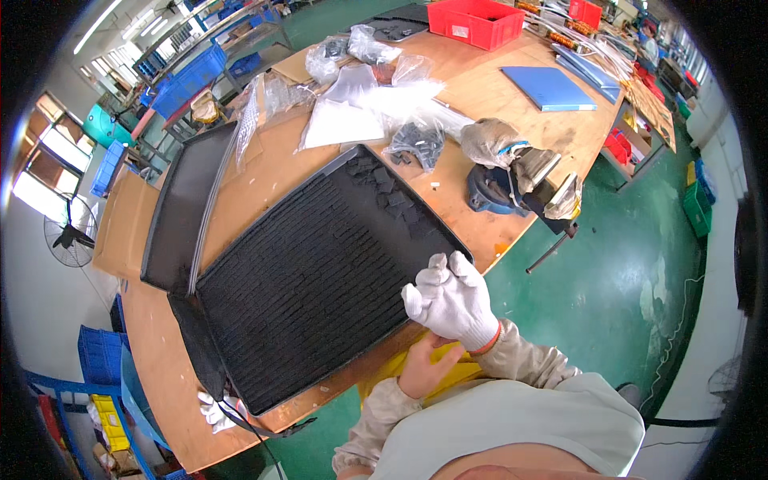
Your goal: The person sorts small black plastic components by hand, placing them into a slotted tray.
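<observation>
My right hand (454,300) wears a white knit work glove with an orange cuff. It is raised above the near right corner of a black tray (376,334), palm up and fingers loosely curled and apart, holding nothing. My bare left hand (426,368) is just below the gloved wrist, thumb spread from its fingers; the fingertips are partly hidden behind the glove. Rows of small black strips or blocks (304,280) fill most of the tray. Loose black pieces (388,192) lie scattered at its far end. Another white glove (216,412) lies at the table's near left corner.
A second black tray (180,216) stands left on the wooden table (152,368). Plastic bags (352,112), a bag of black pieces (418,144), a cloth-wrapped bench vise (500,180), a blue folder (548,86) and a red bin (476,24) lie beyond. A dark cable (256,432) hangs near the left corner.
</observation>
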Demonstrator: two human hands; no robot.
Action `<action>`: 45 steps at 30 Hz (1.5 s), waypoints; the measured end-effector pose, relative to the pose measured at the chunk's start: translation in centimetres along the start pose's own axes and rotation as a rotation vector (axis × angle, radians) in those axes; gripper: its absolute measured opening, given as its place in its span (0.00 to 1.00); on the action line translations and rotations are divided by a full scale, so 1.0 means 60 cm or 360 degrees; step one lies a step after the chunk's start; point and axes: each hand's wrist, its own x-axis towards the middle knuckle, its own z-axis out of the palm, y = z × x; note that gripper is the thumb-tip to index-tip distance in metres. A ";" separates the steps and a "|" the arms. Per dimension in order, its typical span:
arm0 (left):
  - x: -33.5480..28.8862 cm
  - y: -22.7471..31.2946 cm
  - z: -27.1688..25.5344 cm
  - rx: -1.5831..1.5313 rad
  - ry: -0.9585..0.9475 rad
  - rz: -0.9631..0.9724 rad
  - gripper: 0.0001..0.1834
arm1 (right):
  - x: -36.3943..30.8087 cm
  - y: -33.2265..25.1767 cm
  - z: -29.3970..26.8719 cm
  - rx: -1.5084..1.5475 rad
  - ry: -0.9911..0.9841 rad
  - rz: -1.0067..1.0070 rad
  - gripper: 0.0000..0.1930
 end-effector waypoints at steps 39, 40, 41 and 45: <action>0.266 0.006 -0.173 0.1994 0.0542 0.0696 0.18 | 0.063 -0.130 -0.029 -0.1522 0.0126 -0.0763 0.12; 0.271 0.003 -0.170 0.1999 0.0538 0.0704 0.18 | 0.067 -0.137 -0.035 -0.1717 0.0245 -0.0822 0.11; 0.266 0.003 -0.166 0.2006 0.0532 0.0698 0.18 | 0.069 -0.141 -0.035 -0.1901 0.0376 -0.0879 0.11; 0.265 0.008 -0.164 0.2024 0.0491 0.0646 0.19 | 0.141 -0.169 -0.033 -0.2755 0.0400 -0.1064 0.10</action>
